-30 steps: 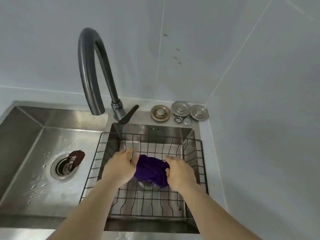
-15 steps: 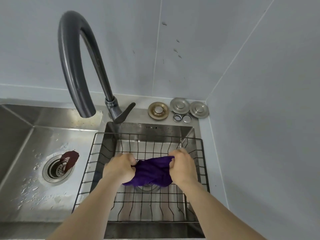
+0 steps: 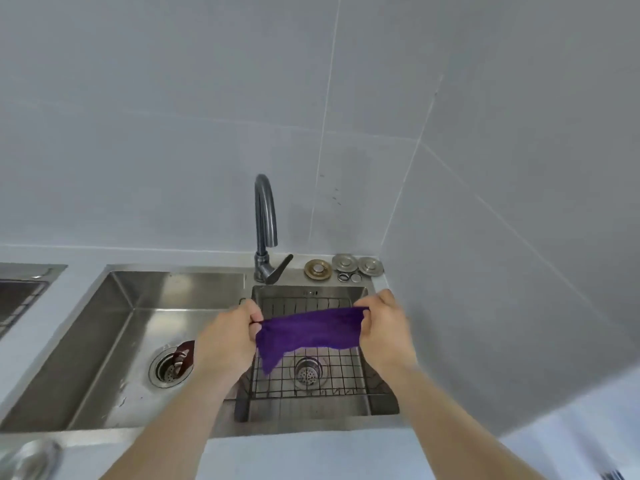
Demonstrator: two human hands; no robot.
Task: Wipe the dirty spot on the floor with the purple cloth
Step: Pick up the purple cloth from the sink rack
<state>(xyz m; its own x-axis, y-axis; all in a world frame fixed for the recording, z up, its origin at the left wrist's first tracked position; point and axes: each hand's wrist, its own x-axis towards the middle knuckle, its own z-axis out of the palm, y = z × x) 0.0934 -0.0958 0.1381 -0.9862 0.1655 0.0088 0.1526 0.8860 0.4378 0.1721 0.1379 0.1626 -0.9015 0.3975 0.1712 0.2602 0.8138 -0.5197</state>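
The purple cloth (image 3: 308, 332) hangs stretched between my two hands above the small right sink basin. My left hand (image 3: 227, 337) pinches its left edge and my right hand (image 3: 386, 332) pinches its right edge. A loose corner of the cloth droops down on the left side. Below it lies a black wire basket (image 3: 341, 379) inside the basin. Neither the floor nor any dirty spot is in view.
A dark curved faucet (image 3: 266, 216) stands behind the basins. The large left basin (image 3: 114, 341) has a drain strainer (image 3: 169, 368) with a brown stopper. Several metal sink plugs (image 3: 344, 264) rest in the back corner. The tiled wall (image 3: 502, 271) is close on the right.
My hands have lifted the bunched cloth out of the wire basket and pulled it apart into a stretched strip. The view has drawn back and up from the sink.
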